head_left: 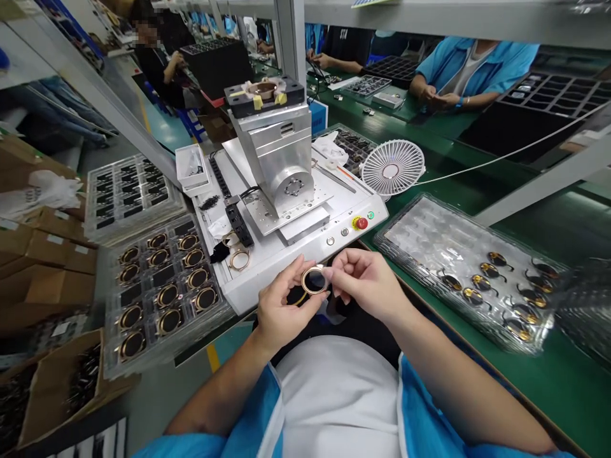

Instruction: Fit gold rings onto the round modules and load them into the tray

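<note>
My left hand [284, 312] is closed around a round watch case [315, 280] with a gold rim and a dark glass face, holding it tilted up in front of my lap. A dark strip with a yellowish edge hangs below the case by my left fingers. My right hand [370, 283] pinches thumb and forefinger at the right edge of the face; what lies between the fingertips is too small to make out. Just beyond my hands stands a white machine base [267, 280]. A loose gold ring [239, 259] lies on its left front corner.
On the left, a clear tray [147, 280] holds several gold-rimmed watch cases. On the right, another clear tray [429, 235] carries parts with flex cables. A metal fixture [281, 159], a red stop button [361, 223] and a white fan [392, 167] stand ahead. Co-workers sit beyond.
</note>
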A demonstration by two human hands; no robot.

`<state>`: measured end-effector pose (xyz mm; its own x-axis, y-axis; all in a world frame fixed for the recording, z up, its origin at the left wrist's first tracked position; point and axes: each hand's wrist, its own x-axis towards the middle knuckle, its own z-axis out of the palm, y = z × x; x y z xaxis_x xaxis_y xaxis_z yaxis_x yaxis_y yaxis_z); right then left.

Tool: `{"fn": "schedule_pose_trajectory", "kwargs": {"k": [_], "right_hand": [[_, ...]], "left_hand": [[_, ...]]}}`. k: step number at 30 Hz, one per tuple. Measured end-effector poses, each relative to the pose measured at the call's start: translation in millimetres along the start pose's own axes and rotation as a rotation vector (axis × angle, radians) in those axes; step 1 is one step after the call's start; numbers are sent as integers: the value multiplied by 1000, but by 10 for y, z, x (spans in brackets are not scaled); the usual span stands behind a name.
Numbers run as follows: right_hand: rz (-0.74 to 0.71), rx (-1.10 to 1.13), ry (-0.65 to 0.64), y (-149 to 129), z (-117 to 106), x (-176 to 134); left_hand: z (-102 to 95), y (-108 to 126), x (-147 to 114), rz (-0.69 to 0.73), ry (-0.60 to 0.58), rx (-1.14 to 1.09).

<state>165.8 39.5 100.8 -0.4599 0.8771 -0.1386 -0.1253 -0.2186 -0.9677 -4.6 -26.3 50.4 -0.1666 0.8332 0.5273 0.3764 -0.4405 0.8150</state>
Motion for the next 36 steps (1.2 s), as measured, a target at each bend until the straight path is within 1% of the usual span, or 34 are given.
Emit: {"fn": "schedule_pose_trajectory", "kwargs": {"k": [2, 7, 21, 24, 25, 27, 28, 29, 30, 31, 32, 34, 36], "right_hand": [[22, -10, -8, 38, 34, -38], [15, -40, -4, 110, 37, -34], [23, -163, 48, 130, 55, -50], [-28, -199, 113, 171, 65, -39], [-37, -194, 112, 196, 54, -34], [-2, -151, 31, 259, -31, -33], [29, -137, -13, 295, -117, -47], [47, -145, -16, 331, -239, -79], [45, -191, 39, 365, -398, -140], [23, -277, 153, 395, -592, -235], [-9, -392, 313, 421, -813, -372], [-38, -664, 660, 459, -1295, -770], [9, -965, 1003, 481, -1741, -1288]], "left_hand": [[12, 35, 5, 15, -15, 3], [25, 58, 1, 21, -13, 21], [37, 28, -19, 61, -3, 67], [54, -3, -41, 47, 0, 60], [69, -18, -52, 43, -5, 47], [109, -56, -75, 44, -54, 9], [130, -77, -84, 50, -109, -4], [148, -99, -89, 65, -178, 1], [162, -122, -89, 87, -253, 24], [169, -146, -86, 112, -320, 61], [171, -174, -79, 137, -371, 101], [165, -236, -61, 163, -419, 147], [165, -299, -43, 148, -440, 133]]}}
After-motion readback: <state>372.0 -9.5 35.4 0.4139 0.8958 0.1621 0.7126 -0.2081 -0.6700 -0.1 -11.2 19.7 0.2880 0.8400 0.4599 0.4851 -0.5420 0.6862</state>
